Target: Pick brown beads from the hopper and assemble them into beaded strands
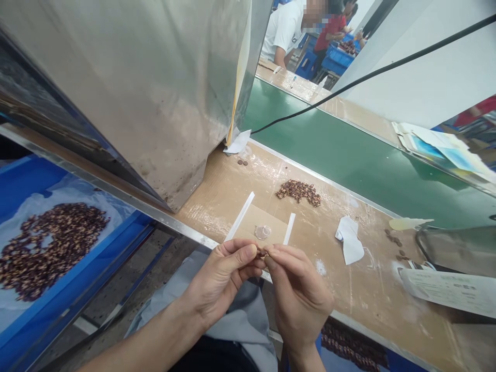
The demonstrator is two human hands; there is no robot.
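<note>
Left hand point(220, 283) and right hand point(300, 299) grip small brown beads point(262, 252) between their fingertips, just above the edge of the cardboard-covered bench point(349, 305), near a clear disc point(262, 232); a bead heap point(298, 192) lies beyond.

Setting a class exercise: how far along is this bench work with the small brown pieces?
Looks done: a heap of mottled brown pieces in a blue plastic tray. In hand: the left hand and right hand pinch one small brown piece. Left: a loose pile of like pieces on the tan cardboard bench top; which heap is finished cannot be told.
</note>
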